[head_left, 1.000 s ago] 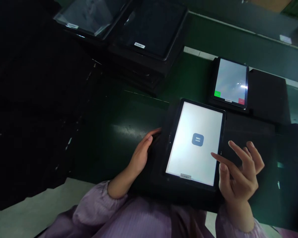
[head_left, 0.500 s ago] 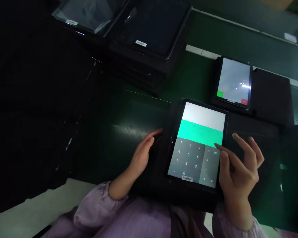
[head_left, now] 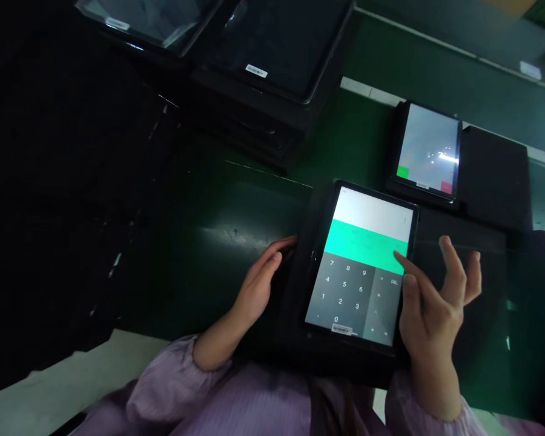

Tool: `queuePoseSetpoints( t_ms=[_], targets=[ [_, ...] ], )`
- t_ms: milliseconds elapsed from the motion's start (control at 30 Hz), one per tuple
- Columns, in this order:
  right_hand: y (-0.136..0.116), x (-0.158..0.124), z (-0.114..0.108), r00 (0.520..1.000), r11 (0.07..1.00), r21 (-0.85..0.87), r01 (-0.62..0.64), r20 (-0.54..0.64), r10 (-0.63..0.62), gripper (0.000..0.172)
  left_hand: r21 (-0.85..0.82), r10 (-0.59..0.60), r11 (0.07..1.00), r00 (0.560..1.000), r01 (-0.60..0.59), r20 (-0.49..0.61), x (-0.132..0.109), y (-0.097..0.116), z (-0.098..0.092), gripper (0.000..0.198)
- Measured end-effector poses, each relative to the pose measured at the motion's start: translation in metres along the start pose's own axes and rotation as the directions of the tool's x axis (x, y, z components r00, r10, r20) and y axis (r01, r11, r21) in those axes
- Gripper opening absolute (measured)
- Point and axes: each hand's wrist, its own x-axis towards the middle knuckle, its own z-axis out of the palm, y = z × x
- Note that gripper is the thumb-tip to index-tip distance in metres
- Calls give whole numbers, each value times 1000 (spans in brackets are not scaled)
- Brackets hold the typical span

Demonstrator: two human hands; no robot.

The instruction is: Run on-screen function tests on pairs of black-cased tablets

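Observation:
In front of me a tablet point(head_left: 352, 309) lies tilted on a black tray-like base point(head_left: 295, 327), its lit screen showing a calculator keypad below a green band and a white field. My right hand point(head_left: 433, 312) is over the tablet's right edge, index finger extended onto or just above the green band and the other fingers apart. Whether the fingertip touches the glass I cannot tell. My left hand point(head_left: 258, 287) rests at the left side of the base with its fingers stretched out, holding nothing visible; its fingertips are dark against the base.
Beyond it, a second lit tablet point(head_left: 429, 145) with green and red corner squares sits on a dark block. Two tablets with dark screens, one point(head_left: 281, 42) nearer the middle and one point(head_left: 149, 21) at the far left, lie on black stacks. The green table point(head_left: 200, 200) runs underneath.
My right index fingertip has moved slightly up, away from the DEL key, and the other fingers have spread. A thin cursor now shows in the white field. The view has shifted slightly.

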Motion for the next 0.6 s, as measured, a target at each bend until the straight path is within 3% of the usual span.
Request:
queuePoseSetpoints(
  t_ms=[100, 300, 500, 600],
  targets=[
    [2, 0, 2, 999, 999, 12, 35, 19, -35, 27, 20, 4, 1000, 1000, -4, 6, 0, 1, 0, 49],
    [-5, 0, -7, 998, 999, -19, -49, -40, 48, 27, 82, 9, 997, 1000, -11, 14, -1, 5, 2, 48],
    [-35, 4, -14, 981, 982, 134, 130, 127, -148, 26, 13, 8, 1000, 1000, -8, 25, -1, -1, -1, 43],
    [-42, 5, -7, 973, 979, 136, 149, 157, -170, 25, 10, 25, 1000, 999, -25, 25, -1, -5, -3, 42]
  ],
)
